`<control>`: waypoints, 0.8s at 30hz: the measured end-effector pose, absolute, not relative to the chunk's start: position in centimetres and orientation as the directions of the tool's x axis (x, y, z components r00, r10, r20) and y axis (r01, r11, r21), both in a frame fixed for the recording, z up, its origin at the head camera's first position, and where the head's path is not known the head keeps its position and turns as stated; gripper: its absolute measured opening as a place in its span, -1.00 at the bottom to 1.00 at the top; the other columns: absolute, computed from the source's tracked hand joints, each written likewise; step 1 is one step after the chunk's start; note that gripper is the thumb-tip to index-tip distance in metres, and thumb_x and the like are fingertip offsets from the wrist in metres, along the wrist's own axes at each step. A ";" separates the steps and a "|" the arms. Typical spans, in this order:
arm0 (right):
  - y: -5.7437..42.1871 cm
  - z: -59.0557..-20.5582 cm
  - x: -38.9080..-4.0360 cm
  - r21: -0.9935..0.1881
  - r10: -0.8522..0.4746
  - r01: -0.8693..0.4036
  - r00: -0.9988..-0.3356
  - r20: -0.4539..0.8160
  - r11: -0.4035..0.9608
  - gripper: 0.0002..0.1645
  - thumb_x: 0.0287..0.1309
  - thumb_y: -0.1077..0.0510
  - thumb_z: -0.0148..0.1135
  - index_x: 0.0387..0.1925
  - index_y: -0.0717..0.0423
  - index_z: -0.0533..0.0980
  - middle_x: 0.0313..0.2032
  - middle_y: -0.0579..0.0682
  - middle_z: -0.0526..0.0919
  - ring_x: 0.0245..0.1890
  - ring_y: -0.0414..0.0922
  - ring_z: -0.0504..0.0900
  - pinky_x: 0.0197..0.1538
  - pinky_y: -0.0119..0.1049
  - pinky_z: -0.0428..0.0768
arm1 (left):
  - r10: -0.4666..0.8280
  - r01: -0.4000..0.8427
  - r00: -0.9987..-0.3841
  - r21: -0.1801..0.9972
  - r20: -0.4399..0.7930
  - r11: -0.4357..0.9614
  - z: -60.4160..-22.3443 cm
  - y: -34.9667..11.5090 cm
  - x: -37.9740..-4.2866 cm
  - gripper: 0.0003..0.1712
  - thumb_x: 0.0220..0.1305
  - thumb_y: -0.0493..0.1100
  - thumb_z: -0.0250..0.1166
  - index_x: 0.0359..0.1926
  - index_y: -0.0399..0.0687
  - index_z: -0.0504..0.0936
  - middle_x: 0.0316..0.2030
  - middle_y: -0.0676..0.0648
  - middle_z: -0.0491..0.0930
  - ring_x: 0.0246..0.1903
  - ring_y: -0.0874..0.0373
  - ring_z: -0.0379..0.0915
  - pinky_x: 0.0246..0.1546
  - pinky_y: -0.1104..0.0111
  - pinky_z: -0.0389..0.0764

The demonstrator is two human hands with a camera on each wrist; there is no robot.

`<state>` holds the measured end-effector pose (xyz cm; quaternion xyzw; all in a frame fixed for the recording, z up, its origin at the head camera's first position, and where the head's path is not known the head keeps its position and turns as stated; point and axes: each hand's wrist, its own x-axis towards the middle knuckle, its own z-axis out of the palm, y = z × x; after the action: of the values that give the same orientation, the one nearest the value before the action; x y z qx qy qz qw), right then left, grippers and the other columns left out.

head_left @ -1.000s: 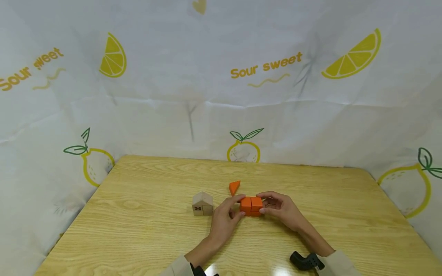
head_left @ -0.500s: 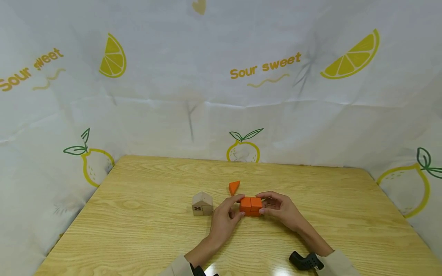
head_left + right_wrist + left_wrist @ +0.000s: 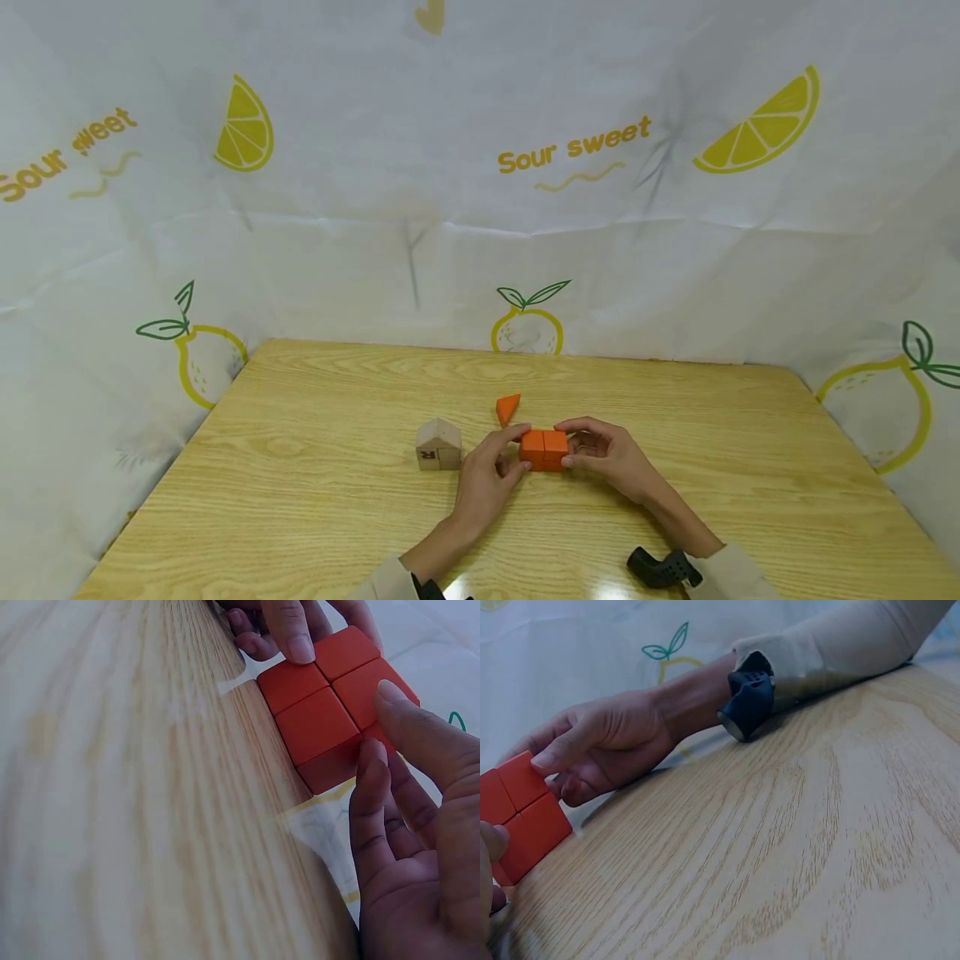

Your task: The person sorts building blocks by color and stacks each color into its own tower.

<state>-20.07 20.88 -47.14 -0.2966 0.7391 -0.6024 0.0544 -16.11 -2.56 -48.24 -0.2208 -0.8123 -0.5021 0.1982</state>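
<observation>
Several orange blocks [image 3: 543, 450] stand on the table as a two-by-two stack, their faces nearly flush. My left hand [image 3: 483, 479] pinches the left side, thumb at the front and index finger behind. In the right wrist view, the left thumb [image 3: 300, 646] presses the lower left block [image 3: 292, 684]. From the other side my right hand [image 3: 611, 458] pinches the upper right block [image 3: 367, 688], its thumb on the front face. Left of the stack is a small house shape of plain wooden blocks [image 3: 439, 446], one marked with a dark letter.
An orange triangular block [image 3: 507, 408] lies behind the stack, close to the left fingertips. The wood-grain table [image 3: 300, 500] reaches back to a white curtain [image 3: 375, 167] printed with lemons. Each wrist wears a black device [image 3: 663, 568].
The upper right block has shifted slightly left, and the slanted gap between the top blocks has narrowed to a thin line. Both hands keep their hold with hardly any movement.
</observation>
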 end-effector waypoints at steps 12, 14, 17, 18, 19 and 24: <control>20.9 -46.1 -20.5 -0.889 -0.457 -0.445 -0.816 0.354 0.108 -0.63 0.25 0.38 0.14 0.10 0.30 0.48 -0.01 0.27 0.54 -0.24 -0.01 0.54 -0.26 -0.28 0.54 | 0.162 0.563 -0.820 0.728 0.548 0.391 -48.4 -2.7 -16.2 -0.35 0.03 -0.39 0.44 0.18 0.01 0.53 -0.03 0.03 0.57 -0.64 0.37 0.17 -0.63 0.55 0.29; 20.9 -46.0 -20.6 -0.887 -0.434 -0.443 -0.829 0.351 0.129 -0.64 0.29 0.36 0.11 0.11 0.31 0.47 -0.01 0.24 0.56 -0.23 0.03 0.53 -0.28 -0.27 0.53 | 0.161 0.567 -0.818 0.725 0.552 0.391 -48.4 -2.7 -16.2 -0.35 0.03 -0.39 0.44 0.18 0.01 0.53 -0.02 0.04 0.57 -0.64 0.37 0.17 -0.63 0.55 0.29; 20.9 -45.8 -21.0 -0.889 -0.404 -0.427 -0.851 0.334 0.165 -0.65 0.33 0.32 0.08 0.12 0.31 0.46 -0.01 0.18 0.57 -0.22 0.08 0.51 -0.30 -0.25 0.51 | 0.159 0.569 -0.816 0.724 0.556 0.390 -48.5 -2.7 -16.3 -0.35 0.03 -0.39 0.44 0.18 0.02 0.53 -0.02 0.04 0.57 -0.64 0.38 0.17 -0.63 0.55 0.29; 20.9 -45.8 -21.1 -0.888 -0.400 -0.425 -0.855 0.330 0.175 -0.65 0.34 0.30 0.07 0.13 0.30 0.46 -0.01 0.17 0.58 -0.20 0.08 0.53 -0.28 -0.25 0.51 | 0.159 0.570 -0.815 0.723 0.557 0.391 -48.5 -2.6 -16.3 -0.35 0.03 -0.39 0.45 0.18 0.02 0.53 -0.02 0.04 0.57 -0.64 0.38 0.17 -0.63 0.55 0.30; 20.8 -45.7 -21.2 -0.887 -0.402 -0.423 -0.856 0.325 0.184 -0.65 0.35 0.30 0.06 0.13 0.30 0.46 0.00 0.17 0.57 -0.18 0.09 0.54 -0.27 -0.25 0.53 | 0.159 0.570 -0.816 0.724 0.557 0.389 -48.5 -2.6 -16.3 -0.34 0.03 -0.39 0.45 0.19 0.03 0.53 -0.03 0.05 0.57 -0.64 0.39 0.17 -0.63 0.55 0.30; 20.3 -45.4 -22.2 -0.878 -0.422 -0.404 -0.864 0.273 0.259 -0.64 0.35 0.21 0.11 0.12 0.27 0.49 0.03 0.13 0.58 -0.05 0.08 0.57 -0.11 -0.28 0.55 | 0.159 0.568 -0.817 0.727 0.554 0.386 -48.6 -2.6 -16.2 -0.34 0.03 -0.39 0.44 0.19 0.04 0.53 -0.05 0.05 0.58 -0.63 0.40 0.17 -0.63 0.55 0.30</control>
<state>-22.21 20.34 -45.39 -0.2604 0.7932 -0.5504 0.0085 -16.24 -2.58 -48.55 -0.2249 -0.8078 -0.5062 0.2017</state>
